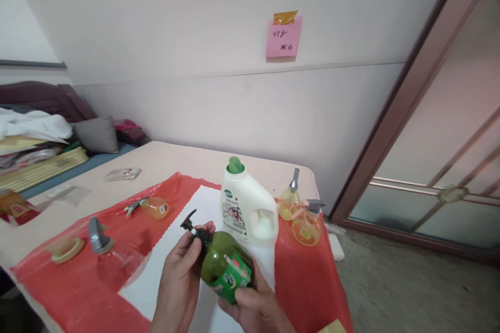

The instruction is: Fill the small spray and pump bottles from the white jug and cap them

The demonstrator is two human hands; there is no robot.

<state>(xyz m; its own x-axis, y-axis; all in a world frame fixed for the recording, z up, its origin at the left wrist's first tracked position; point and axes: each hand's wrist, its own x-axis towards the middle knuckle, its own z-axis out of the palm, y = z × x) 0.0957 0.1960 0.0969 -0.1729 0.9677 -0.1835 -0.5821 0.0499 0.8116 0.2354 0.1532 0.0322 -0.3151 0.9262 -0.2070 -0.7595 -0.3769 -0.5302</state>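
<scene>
A green pump bottle [223, 255] with a black pump head is tilted between my two hands, above the white sheet [207, 203]. My left hand [183, 265] has its thumb and fingers closed around the black collar at the neck. Around the lower body and label wraps my right hand [253, 299]. Just behind it stands a large cream detergent jug [246, 203] with a handle; something green shows in its open mouth. The bottle's far side is hidden.
Yellowish spray bottles [307, 226] stand right of the jug. On the red cloth [94, 286] at left are a clear pump bottle [121, 263], a small orange-tinted spray bottle [156, 208] and a round lid [67, 250]. A pink note [284, 39] is taped to the wall.
</scene>
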